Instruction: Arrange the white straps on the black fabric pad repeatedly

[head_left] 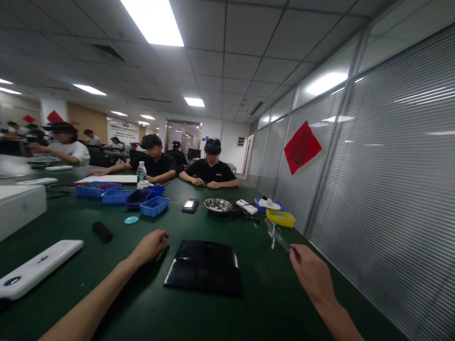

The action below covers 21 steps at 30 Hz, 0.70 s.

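Note:
A glossy black panel [206, 267] lies flat on the green table between my hands. My left hand [152, 245] is just beyond the panel's left side, its fingers curled over the table; whatever they hold, if anything, is hidden. On the right, my right hand [309, 267] pinches the near end of a clear plastic bag [279, 237], which extends away toward the yellow tray. A small white strip shows at the bag's left side.
Blue trays [154, 206], a cyan disc [131, 220] and a black object [102, 231] are at the left. A metal bowl [218, 205] and a yellow tray [280, 219] stand farther back. A white device [40, 267] lies near left. People sit across the table.

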### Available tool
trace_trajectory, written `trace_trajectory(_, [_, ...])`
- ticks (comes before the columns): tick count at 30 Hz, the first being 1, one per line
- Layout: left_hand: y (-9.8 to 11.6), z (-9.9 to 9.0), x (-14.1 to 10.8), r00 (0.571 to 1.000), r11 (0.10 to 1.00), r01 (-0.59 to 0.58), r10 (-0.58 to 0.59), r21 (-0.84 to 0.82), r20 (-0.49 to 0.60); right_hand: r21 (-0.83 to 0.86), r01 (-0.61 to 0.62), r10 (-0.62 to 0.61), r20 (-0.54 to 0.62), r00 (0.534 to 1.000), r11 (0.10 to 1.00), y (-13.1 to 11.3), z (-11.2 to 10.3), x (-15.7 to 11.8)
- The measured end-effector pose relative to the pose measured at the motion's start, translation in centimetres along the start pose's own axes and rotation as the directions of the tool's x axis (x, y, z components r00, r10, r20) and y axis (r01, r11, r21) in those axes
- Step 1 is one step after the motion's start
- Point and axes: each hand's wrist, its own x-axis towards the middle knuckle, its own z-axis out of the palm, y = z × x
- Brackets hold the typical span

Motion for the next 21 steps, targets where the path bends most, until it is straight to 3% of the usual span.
trace_trajectory(2, [0.8,-0.5,-0.1,0.999,0.999,-0.017,0.014,-0.049,-0.053,0.143,-0.009,0.023,-0.093,0.995,0.99,-0.6,-0.5,0.1])
trace_trajectory(4, [1.7,-1.0,-0.2,0.993,0.992,-0.049,0.037,-0.114,-0.111,0.302,-0.063,0.095,-0.093,0.991,0.951,-1.5,-0.8,0.3])
trace_trajectory(7, [3.2,-1.8,-0.5,0.98,0.963,-0.108,0.061,-0.246,-0.191,0.536,-0.186,0.179,0.065,0.982,0.823,-3.1,-0.6,0.9])
trace_trajectory(9, [4.1,-2.3,-0.8,0.978,0.922,-0.136,0.067,-0.362,-0.198,0.673,-0.26,0.154,0.214,0.964,0.693,-4.4,-0.2,1.3])
trace_trajectory(12, [5.4,-2.5,-1.3,0.992,0.809,-0.119,0.069,-0.575,-0.107,0.766,-0.358,0.023,0.411,0.912,0.534,-6.3,0.7,1.7])
trace_trajectory(14, [6.0,-2.4,-1.7,0.995,0.71,-0.055,0.097,-0.702,0.02,0.754,-0.406,-0.072,0.511,0.857,0.516,-7.6,1.4,1.7])
trace_trajectory(17, [6.7,-2.3,-2.4,0.963,0.601,0.089,0.153,-0.794,0.223,0.71,-0.459,-0.153,0.616,0.773,0.534,-8.9,2.8,1.6])
trace_trajectory(21, [7.4,-2.6,-3.0,0.923,0.646,0.114,0.212,-0.754,0.322,0.682,-0.51,-0.16,0.667,0.728,0.524,-9.4,5.0,0.9])
